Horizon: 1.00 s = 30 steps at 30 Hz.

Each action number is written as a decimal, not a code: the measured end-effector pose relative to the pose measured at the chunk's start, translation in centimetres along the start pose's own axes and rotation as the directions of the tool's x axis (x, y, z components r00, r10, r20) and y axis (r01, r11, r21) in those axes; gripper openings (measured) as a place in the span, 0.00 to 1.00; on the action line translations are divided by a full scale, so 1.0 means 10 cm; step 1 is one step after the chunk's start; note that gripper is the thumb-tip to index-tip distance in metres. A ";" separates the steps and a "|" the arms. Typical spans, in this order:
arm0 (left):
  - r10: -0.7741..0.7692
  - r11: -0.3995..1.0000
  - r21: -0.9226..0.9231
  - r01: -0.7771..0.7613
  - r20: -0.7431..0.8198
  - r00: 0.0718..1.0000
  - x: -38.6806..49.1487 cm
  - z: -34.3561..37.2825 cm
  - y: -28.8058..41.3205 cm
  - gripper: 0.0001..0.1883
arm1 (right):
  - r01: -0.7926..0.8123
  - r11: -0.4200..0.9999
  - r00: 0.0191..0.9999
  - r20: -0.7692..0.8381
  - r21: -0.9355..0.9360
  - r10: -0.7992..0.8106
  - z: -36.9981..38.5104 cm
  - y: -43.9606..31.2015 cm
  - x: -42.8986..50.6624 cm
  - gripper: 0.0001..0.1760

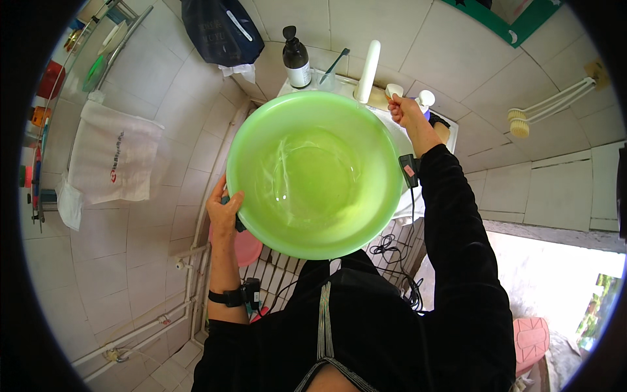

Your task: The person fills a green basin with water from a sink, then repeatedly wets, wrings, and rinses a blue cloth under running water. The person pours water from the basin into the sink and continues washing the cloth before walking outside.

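Observation:
A large light-green plastic basin [313,235] sits tilted over a white washbasin [402,137]. My left hand [224,208] grips its left rim, thumb on top and fingers beneath. Bright reflections show inside; I cannot tell how much water is in it. Behind its far rim rises a white faucet spout [368,71], its tip just above the basin's edge. My right hand [406,110] is right of the spout with fingers curled, beside a small white cup-like object [393,90]. Whether it pinches something is hidden. Next to it is a bottle with a white cap [425,98].
A dark pump bottle [296,61] and a cup with a toothbrush [334,66] stand behind the basin. Cables [392,247] hang at right onto the slatted floor. A pink basin [247,247] lies below left. A towel [115,152] hangs on the left wall.

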<state>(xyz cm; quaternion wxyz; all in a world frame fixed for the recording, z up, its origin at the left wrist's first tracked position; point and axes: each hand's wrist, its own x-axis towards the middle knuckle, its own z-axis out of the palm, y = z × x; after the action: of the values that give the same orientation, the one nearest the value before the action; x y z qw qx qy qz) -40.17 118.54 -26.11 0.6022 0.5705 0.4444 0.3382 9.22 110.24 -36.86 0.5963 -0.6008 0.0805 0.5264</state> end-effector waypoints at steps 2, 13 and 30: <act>-0.005 1.000 0.014 0.005 -0.007 1.000 0.01 0.00 -0.01 0.29 | 0.012 1.000 1.000 -0.001 -0.012 -0.012 0.00 0.01 -0.01 0.16; -0.018 0.999 0.032 0.018 -0.012 1.000 0.01 -0.02 -0.01 0.30 | 0.119 0.992 0.993 0.026 -0.047 -0.118 -0.05 0.16 -0.02 0.17; 0.003 0.998 0.067 -0.004 0.011 1.000 0.06 -0.04 -0.13 0.33 | 0.443 0.513 0.865 0.199 -0.736 -0.461 -0.35 1.00 -1.10 0.25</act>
<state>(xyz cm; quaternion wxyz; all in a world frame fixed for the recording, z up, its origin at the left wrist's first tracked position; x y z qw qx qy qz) -40.42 119.07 -27.43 0.5845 0.5931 0.4511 0.3211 -0.90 98.80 -36.06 0.4023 -0.7993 -0.3005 0.3301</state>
